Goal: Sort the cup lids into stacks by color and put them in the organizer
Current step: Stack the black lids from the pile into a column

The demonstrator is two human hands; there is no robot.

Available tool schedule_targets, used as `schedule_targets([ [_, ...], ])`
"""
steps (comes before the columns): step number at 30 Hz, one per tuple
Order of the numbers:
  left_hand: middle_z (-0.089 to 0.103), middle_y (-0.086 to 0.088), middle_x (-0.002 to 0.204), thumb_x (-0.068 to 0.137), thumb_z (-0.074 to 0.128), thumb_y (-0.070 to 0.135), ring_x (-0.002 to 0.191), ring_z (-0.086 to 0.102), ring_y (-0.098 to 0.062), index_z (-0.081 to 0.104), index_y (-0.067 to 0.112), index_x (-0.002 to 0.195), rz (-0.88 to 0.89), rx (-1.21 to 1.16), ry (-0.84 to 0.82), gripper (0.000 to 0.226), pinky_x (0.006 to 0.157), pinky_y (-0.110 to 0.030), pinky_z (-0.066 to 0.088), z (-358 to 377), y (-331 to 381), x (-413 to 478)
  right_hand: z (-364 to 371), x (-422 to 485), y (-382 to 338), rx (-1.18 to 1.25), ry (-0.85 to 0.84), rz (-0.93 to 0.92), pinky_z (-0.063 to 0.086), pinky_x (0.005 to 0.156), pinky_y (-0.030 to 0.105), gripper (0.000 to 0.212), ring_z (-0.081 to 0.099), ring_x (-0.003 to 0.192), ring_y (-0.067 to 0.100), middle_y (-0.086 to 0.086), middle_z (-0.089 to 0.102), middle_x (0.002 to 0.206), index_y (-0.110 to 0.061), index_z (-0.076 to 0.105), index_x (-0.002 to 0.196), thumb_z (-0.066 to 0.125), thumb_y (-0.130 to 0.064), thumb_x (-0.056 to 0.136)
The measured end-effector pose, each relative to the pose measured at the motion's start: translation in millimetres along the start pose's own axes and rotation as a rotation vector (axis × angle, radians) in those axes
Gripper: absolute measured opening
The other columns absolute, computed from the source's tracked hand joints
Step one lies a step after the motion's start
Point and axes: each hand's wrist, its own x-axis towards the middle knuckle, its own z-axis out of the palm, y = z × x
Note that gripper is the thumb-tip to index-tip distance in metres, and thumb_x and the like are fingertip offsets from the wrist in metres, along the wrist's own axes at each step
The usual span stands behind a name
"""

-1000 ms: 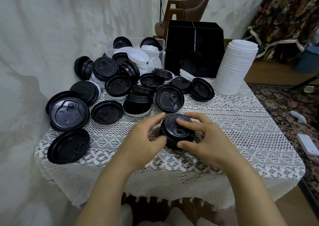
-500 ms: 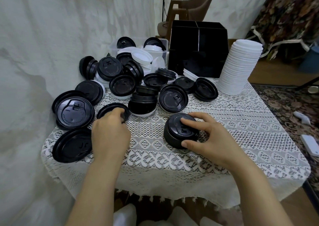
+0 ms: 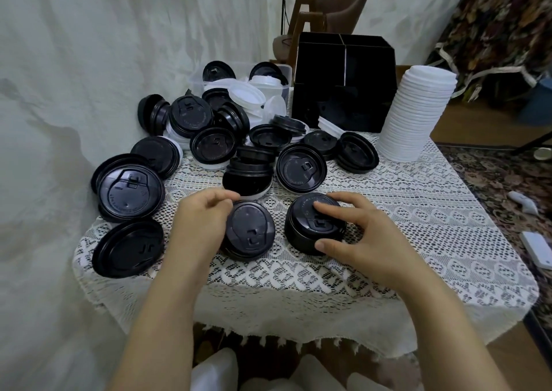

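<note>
My right hand (image 3: 355,235) grips a short stack of black lids (image 3: 310,226) that stands on the lace-covered table (image 3: 418,241), fingers on top and thumb at its side. Just left of the stack, my left hand (image 3: 200,220) holds a single black lid (image 3: 249,230) by its left rim, tilted. Several loose black lids (image 3: 300,169) lie scattered at the middle and left of the table. A tall stack of white lids (image 3: 415,112) stands at the back right, beside the black organizer (image 3: 343,89).
A clear plastic tub (image 3: 239,77) with black and white lids sits behind the pile at the back. A large black lid (image 3: 128,251) lies at the table's front left edge. A chair (image 3: 328,11) stands behind the organizer. Carpet with small white objects lies to the right.
My left hand left the stack, reached left to a loose black lid and has brought it back beside the stack. My right hand has stayed on the stack.
</note>
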Motion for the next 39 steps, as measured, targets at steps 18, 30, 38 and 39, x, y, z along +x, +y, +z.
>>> schedule_targets([
  [18, 0.041, 0.014, 0.124, 0.078, 0.078, 0.025, 0.108, 0.043, -0.006, 0.043, 0.026, 0.14, 0.312, 0.582, -0.294, 0.071, 0.088, -0.019, 0.038, -11, 1, -8, -1, -1, 1, 0.015, 0.003, -0.023, 0.03, 0.082, 0.001, 0.056, 0.033, 0.105, -0.029, -0.042, 0.036, 0.123, -0.044, 0.058, 0.125, 0.08, -0.029, 0.077],
  [30, 0.03, 0.023, 0.143, 0.082, 0.07, 0.038, 0.127, 0.027, 0.008, 0.038, 0.03, 0.145, 0.572, 0.439, -0.395, 0.071, 0.105, -0.01, 0.023, 46, 2, -27, -2, -3, 2, 0.144, 0.009, 0.023, 0.042, 0.102, 0.027, 0.082, 0.048, 0.121, -0.007, -0.033, 0.049, 0.127, -0.049, 0.038, 0.135, 0.084, -0.022, 0.073],
  [38, 0.031, 0.025, 0.141, 0.08, 0.073, 0.037, 0.13, 0.028, 0.006, 0.041, 0.03, 0.144, 0.545, 0.454, -0.442, 0.072, 0.106, -0.012, 0.022, 53, -3, -21, -8, -5, 7, 0.244, -0.036, 0.029, 0.049, 0.086, 0.019, 0.07, 0.055, 0.111, -0.01, -0.021, 0.059, 0.126, -0.041, 0.047, 0.133, 0.065, 0.004, 0.083],
  [39, 0.031, 0.023, 0.143, 0.08, 0.073, 0.036, 0.132, 0.027, 0.004, 0.041, 0.03, 0.144, 0.543, 0.457, -0.454, 0.072, 0.109, -0.015, 0.022, 53, -4, -20, -10, -6, 7, 0.276, -0.043, 0.038, 0.048, 0.081, 0.018, 0.068, 0.057, 0.108, -0.009, -0.018, 0.061, 0.124, -0.04, 0.049, 0.133, 0.06, 0.006, 0.085],
])
